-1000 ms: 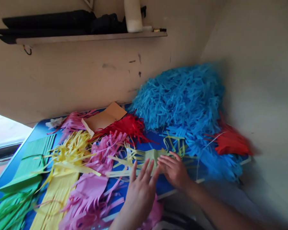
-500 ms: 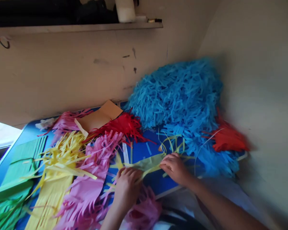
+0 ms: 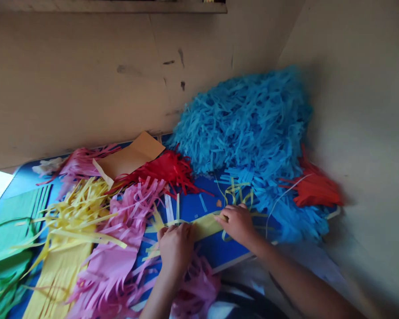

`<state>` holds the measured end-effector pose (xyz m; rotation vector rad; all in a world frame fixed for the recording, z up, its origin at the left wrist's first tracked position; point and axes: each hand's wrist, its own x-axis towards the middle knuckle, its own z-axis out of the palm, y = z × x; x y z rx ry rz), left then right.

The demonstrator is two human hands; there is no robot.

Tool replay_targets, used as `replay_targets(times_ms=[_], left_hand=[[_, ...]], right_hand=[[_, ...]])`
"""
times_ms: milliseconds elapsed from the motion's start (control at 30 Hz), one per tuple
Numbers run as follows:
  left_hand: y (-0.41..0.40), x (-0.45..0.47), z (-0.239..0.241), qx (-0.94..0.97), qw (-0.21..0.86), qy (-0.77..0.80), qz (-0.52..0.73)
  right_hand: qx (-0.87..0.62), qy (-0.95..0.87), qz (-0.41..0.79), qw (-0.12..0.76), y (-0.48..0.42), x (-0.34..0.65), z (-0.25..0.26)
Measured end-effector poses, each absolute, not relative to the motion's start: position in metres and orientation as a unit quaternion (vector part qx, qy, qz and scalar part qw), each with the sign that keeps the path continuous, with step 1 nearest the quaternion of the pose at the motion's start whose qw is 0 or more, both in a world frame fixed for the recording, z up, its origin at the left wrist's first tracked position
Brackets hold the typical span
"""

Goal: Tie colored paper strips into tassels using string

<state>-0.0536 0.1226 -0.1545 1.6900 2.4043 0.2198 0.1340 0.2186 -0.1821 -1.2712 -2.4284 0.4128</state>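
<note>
A yellow strip of fringed tissue paper point(image 3: 206, 225) is stretched between my two hands, low over the blue tabletop. My left hand point(image 3: 176, 241) is closed on its left end, palm down, with the fingers curled over the paper. Fingers and thumb of my right hand point(image 3: 236, 223) pinch the other end. Loose yellow fringes stick out past both hands, curling up behind the right one. Part of the strip is hidden under my fingers. Close to my left wrist lies pink fringed paper point(image 3: 197, 283), near the table's front edge.
A large heap of blue fringed paper point(image 3: 242, 124) stands against the wall. Red fringe lies in front point(image 3: 173, 173) and at right point(image 3: 319, 186). To the left are pink point(image 3: 126, 239), yellow point(image 3: 60, 274) and green fringed paper point(image 3: 16, 221), plus an orange-brown sheet point(image 3: 133, 155). A shelf point(image 3: 119, 6) juts out above.
The yellow strip between my hands looks narrower and flatter than before, pulled straight. Both hands keep their hold, nearly in place. My view has shifted slightly downward, so the shelf's contents have mostly left it.
</note>
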Motion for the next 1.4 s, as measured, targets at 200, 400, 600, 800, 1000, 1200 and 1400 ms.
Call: replay_targets(times_ms=[200, 400, 600, 800, 1000, 1200, 1400], left_hand=[[0.124, -0.052, -0.161, 0.563, 0.072, 0.820, 0.076], [0.123, -0.050, -0.159, 0.573, 0.032, 0.814, 0.085], [0.121, -0.054, -0.154, 0.762, -0.029, 0.642, 0.084], [0.119, -0.054, -0.146, 0.804, 0.022, 0.592, 0.044], [0.119, -0.050, -0.144, 0.776, 0.040, 0.627, 0.044], [0.116, -0.062, -0.155, 0.726, 0.082, 0.668, 0.143], [0.115, -0.068, -0.157, 0.707, 0.083, 0.674, 0.200]], right_hand=[[-0.464, -0.859, 0.149, 0.161, 0.222, 0.133, -0.182], [-0.477, -0.854, 0.148, 0.149, 0.222, 0.130, -0.184], [-0.513, -0.843, 0.053, 0.151, 0.252, 0.153, -0.159], [-0.268, -0.935, 0.074, 0.219, 0.223, 0.158, -0.141], [-0.176, -0.959, 0.154, 0.161, 0.223, 0.147, -0.179], [-0.240, -0.934, 0.188, 0.188, 0.244, 0.154, -0.180], [-0.237, -0.937, 0.198, 0.164, 0.242, 0.156, -0.171]])
